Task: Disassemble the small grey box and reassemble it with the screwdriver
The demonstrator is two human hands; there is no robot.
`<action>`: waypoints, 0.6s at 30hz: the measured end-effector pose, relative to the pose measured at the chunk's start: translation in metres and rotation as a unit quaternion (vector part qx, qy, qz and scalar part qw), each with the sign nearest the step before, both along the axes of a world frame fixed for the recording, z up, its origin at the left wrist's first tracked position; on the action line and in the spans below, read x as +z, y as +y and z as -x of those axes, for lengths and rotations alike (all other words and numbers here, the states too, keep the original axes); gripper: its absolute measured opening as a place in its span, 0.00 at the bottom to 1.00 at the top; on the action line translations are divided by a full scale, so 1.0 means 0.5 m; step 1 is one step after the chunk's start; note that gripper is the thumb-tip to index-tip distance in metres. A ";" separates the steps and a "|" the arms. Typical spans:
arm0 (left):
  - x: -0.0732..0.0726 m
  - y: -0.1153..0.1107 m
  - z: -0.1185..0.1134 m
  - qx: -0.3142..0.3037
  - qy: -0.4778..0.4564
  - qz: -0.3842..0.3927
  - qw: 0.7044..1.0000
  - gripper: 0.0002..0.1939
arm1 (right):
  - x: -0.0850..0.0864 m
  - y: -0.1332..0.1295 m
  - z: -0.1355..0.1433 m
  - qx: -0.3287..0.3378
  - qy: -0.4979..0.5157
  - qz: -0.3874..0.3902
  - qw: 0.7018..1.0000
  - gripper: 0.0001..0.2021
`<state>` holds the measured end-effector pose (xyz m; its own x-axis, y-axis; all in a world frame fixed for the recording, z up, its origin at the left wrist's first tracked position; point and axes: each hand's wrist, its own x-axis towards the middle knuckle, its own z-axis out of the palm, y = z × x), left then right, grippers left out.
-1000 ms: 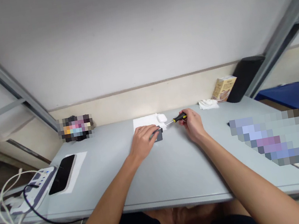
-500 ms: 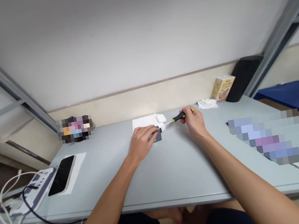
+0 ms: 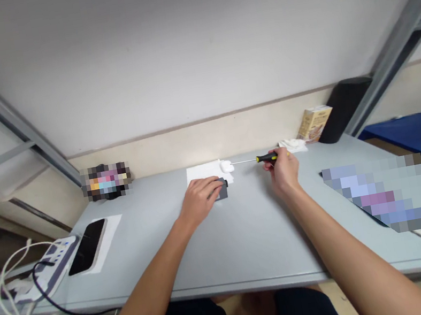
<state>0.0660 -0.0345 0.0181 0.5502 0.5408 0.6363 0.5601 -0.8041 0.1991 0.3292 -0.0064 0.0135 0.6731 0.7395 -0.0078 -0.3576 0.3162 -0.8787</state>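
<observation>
Pale grey table (image 3: 246, 243) in the head view: the left hand's (image 3: 198, 200) grip presses over a dark grey boxy block (image 3: 223, 192) near white paper (image 3: 200, 171). The right hand's (image 3: 287, 172) grip closes around a black-and-yellow screwdriver (image 3: 265, 158), its shaft clear of the block; whether anything is loosened, I cannot tell.

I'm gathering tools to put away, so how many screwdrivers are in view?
1: a screwdriver with a black and yellow handle, held in the right hand. Others may be hidden or lost in the pixelated areas.
</observation>
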 end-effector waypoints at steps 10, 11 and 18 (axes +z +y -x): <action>0.006 0.002 0.018 -0.043 0.017 0.041 0.998 0.17 | -0.010 -0.002 0.022 0.041 -0.034 -0.003 0.999 0.12; 0.007 0.001 0.018 -0.052 0.005 0.057 0.997 0.16 | -0.012 -0.002 0.026 0.045 -0.046 0.000 0.998 0.14; 0.034 0.005 0.046 -0.018 -0.104 0.255 0.961 0.19 | -0.022 -0.019 0.061 0.098 -0.135 0.023 0.986 0.24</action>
<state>0.0431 -0.0320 0.0348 0.4639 0.7940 0.3929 0.4381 -0.5911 0.6773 0.2986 -0.0159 0.0024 0.4985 0.8591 0.1159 -0.1591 0.2221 -0.9620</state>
